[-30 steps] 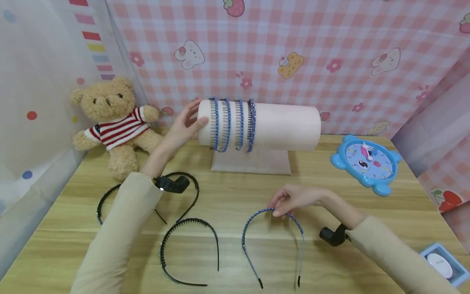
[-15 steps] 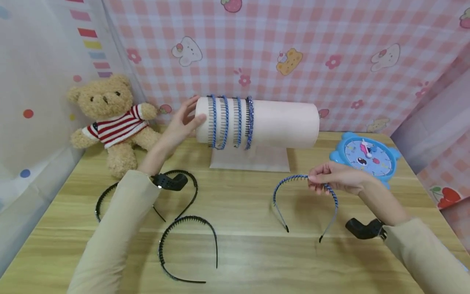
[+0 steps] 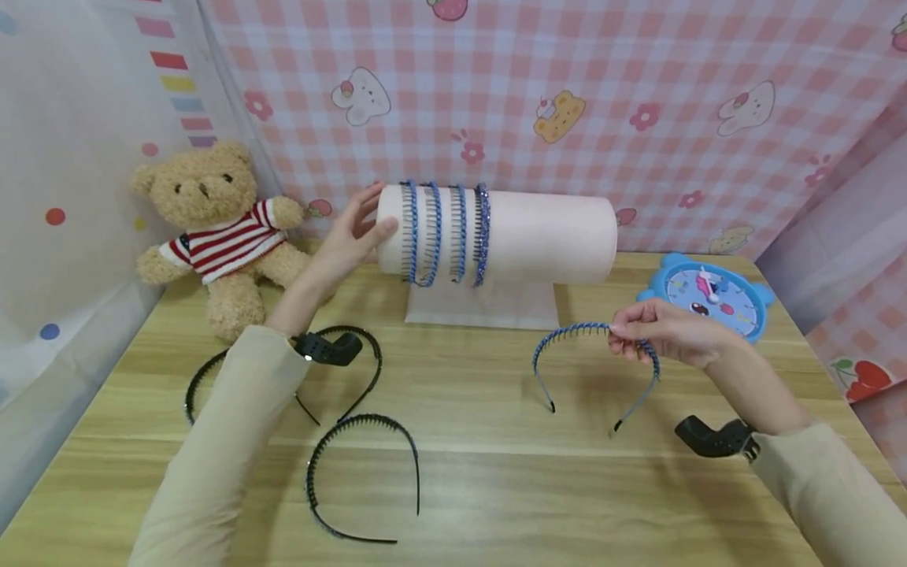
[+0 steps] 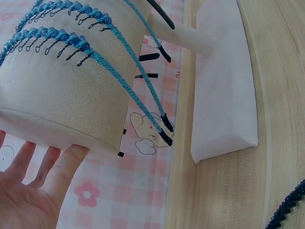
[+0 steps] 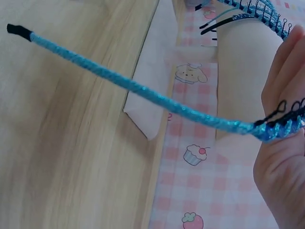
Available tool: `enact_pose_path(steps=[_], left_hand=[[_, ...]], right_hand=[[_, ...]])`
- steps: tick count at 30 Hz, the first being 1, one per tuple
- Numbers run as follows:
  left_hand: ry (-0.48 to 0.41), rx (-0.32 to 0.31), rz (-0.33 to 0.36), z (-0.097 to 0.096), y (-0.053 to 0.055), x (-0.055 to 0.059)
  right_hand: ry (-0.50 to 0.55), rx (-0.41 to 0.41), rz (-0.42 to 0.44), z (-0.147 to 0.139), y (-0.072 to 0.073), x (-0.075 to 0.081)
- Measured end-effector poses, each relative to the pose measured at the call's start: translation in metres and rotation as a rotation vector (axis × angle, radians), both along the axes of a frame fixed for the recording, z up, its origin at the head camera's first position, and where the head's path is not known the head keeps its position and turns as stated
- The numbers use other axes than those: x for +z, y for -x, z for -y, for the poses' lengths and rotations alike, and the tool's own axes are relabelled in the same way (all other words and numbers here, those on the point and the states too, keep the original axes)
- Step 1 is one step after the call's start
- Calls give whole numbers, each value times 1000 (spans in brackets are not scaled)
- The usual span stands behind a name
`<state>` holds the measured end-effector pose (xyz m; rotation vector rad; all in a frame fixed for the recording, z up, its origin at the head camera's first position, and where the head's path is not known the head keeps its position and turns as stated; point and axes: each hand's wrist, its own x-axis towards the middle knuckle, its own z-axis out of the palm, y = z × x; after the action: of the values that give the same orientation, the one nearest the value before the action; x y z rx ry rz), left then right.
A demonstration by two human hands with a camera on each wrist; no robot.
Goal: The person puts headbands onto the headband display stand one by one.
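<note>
My left hand (image 3: 354,232) rests against the left end of a pale padded headband stand (image 3: 553,236), its fingers (image 4: 66,167) fairly straight and touching the end's edge. Several blue headbands (image 3: 434,236) with wire teeth sit side by side around the left half of the roll; the rightmost is a glittery blue-purple headband (image 3: 483,236). In front of the stand's right end, my right hand (image 3: 666,332) pinches a blue wrapped headband (image 3: 577,329) near the top of its arch. Its black-tipped ends point down; the right wrist view shows one sparkly leg (image 5: 143,90) close up.
Black toothed headbands lie on the wooden table (image 3: 482,488): one headband (image 3: 364,420) front-centre, others (image 3: 379,362) partly under the left sleeve. A teddy bear (image 3: 227,244) sits back left. A blue toy clock (image 3: 716,295) lies behind my right hand. Checked cloth (image 3: 538,47) hangs behind.
My right hand has lifted the blue headband and carried it right and back, toward the stand's right end. The left hand stays at the roll's left end. The view has shifted slightly.
</note>
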<state>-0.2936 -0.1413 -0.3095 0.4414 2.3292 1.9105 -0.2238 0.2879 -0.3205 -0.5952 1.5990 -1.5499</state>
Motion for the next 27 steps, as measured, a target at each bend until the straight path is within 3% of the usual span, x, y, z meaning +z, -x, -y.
enact_pose_path(steps=[10, 14, 17, 22, 27], left_hand=[[9, 10, 2, 0, -1, 1], [-2, 7, -1, 0, 1, 0], [-9, 3, -2, 0, 2, -1], [-4, 4, -2, 0, 1, -1], [-4, 1, 2, 0, 1, 0]], right_hand=[[64, -6, -32, -22, 3, 12], [70, -44, -20, -39, 8, 15], [10, -176, -7, -50, 11, 21], [-51, -536, -19, -53, 15, 29], [-106, -726, -135, -41, 19, 33]])
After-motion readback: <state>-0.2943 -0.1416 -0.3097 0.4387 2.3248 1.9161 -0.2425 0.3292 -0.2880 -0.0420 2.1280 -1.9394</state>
